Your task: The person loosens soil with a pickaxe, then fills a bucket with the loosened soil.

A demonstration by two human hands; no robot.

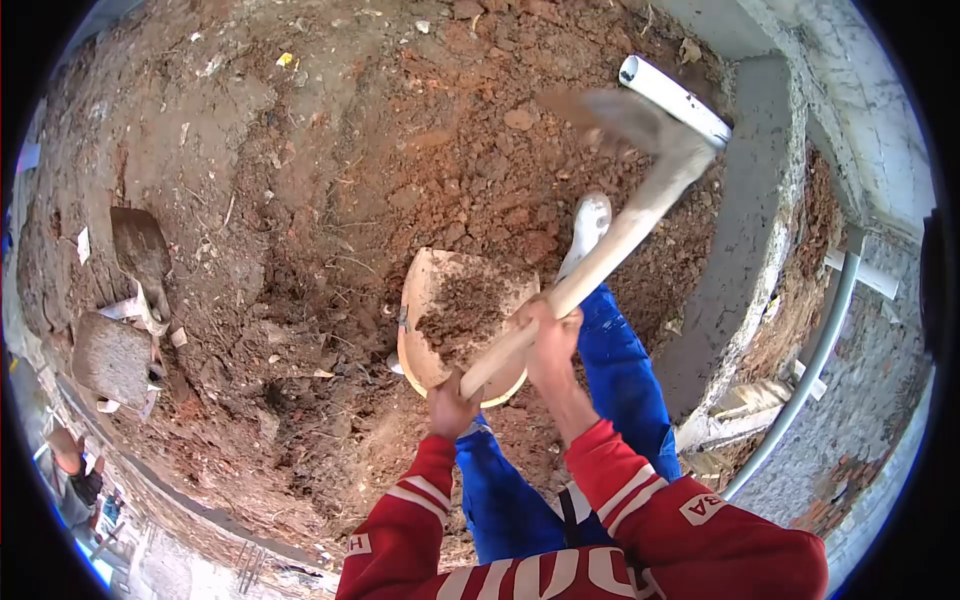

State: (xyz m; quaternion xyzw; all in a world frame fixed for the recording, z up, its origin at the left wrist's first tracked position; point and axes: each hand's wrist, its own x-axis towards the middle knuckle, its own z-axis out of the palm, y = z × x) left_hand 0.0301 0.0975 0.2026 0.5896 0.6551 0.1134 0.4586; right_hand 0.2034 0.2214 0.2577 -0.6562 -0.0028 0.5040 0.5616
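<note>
Both hands grip the wooden handle of a hoe [640, 220], which slants up to the right. My left hand [453, 405] is closed around the handle's near end, and my right hand [553, 335] wraps around it farther up. The hoe's metal head [625, 118] is raised and smeared by motion. Below the handle, on the ground, lies a tan scoop-shaped pan [417, 285] with loose reddish soil [465, 315] in it. My hands and the handle cover part of its near rim.
A white pipe piece [675, 100] lies beyond the hoe head. Along the right runs a concrete ledge [735, 230], with a grey pipe [810, 370] behind it. At left are a shovel blade [142, 245] and a dusty flat piece [112, 360]. Another person [75, 480] is at lower left.
</note>
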